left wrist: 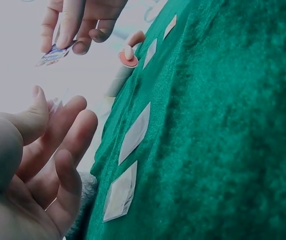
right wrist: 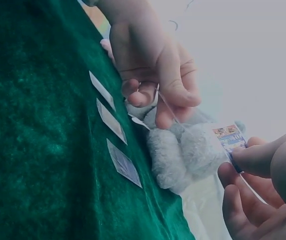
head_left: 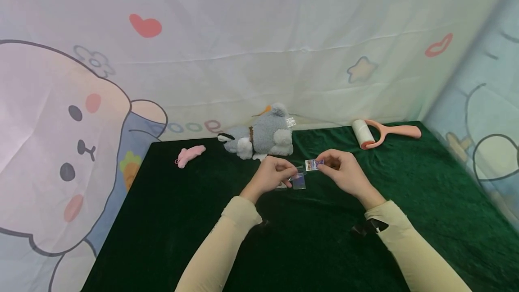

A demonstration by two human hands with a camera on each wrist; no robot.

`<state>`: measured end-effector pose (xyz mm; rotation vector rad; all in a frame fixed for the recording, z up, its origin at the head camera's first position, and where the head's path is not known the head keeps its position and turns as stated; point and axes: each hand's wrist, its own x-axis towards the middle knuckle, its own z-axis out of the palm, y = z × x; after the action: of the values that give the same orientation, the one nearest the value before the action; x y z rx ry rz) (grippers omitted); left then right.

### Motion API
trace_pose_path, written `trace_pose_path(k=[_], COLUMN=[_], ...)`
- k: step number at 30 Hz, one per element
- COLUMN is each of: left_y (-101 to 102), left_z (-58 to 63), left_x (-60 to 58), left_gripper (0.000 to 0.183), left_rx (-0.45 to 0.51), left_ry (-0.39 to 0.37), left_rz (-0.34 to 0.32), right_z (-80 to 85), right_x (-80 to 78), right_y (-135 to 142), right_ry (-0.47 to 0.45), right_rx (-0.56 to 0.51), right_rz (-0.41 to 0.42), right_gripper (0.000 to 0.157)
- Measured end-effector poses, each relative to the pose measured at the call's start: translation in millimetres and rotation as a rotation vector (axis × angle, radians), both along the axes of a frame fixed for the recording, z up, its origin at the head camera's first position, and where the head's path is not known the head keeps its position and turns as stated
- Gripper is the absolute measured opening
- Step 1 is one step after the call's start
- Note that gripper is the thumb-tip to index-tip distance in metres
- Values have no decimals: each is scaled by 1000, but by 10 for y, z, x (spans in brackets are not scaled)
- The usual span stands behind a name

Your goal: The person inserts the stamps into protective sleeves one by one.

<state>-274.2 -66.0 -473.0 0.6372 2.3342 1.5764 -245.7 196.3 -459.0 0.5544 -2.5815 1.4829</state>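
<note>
Above the green cloth, my left hand point(head_left: 272, 175) pinches a thin, clear plastic sleeve point(right wrist: 168, 106) between thumb and fingers. My right hand point(head_left: 343, 172) holds a small printed card point(head_left: 311, 165) by one end, thumb on its face. The card's free end points toward the clear sleeve, with a small gap between them in the right wrist view. Below the hands, small flat packets lie in a row on the cloth, among them one with a bluish face point(right wrist: 124, 164) and a paler one point(right wrist: 111, 121). In the head view my left fingers partly cover this row.
A grey plush toy point(head_left: 265, 136) lies at the back edge, just beyond the hands. To its left is a small pink soft item point(head_left: 189, 155). At the back right rests a lint roller point(head_left: 362, 133) with a pink handle. A printed curtain point(head_left: 251, 57) hangs behind the cloth-covered table point(head_left: 182, 220).
</note>
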Motion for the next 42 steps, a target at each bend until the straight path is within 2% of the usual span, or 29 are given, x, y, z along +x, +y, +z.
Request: trace_pose_path(k=[12,20,35,42], left_y=[13,20,20,16], left_z=[-11,-20,-11,-10], left_x=[3,-1,-5,15], left_gripper=[17,21,26,19], left_rx=[10,37,49,58], left_ry=[-18,-46,-45,-44], left_rz=[-9,-19,1,22], right_z=[-33,-47,-46,-40], right_x=[-9,-14,20,27], right_y=[-20,-22,-14,-19], right_ry=[18,65,136,145], right_rx=[-3,16,71,77], right_rz=[-13,-44,-60,-49], right_gripper=[9,9,10,10])
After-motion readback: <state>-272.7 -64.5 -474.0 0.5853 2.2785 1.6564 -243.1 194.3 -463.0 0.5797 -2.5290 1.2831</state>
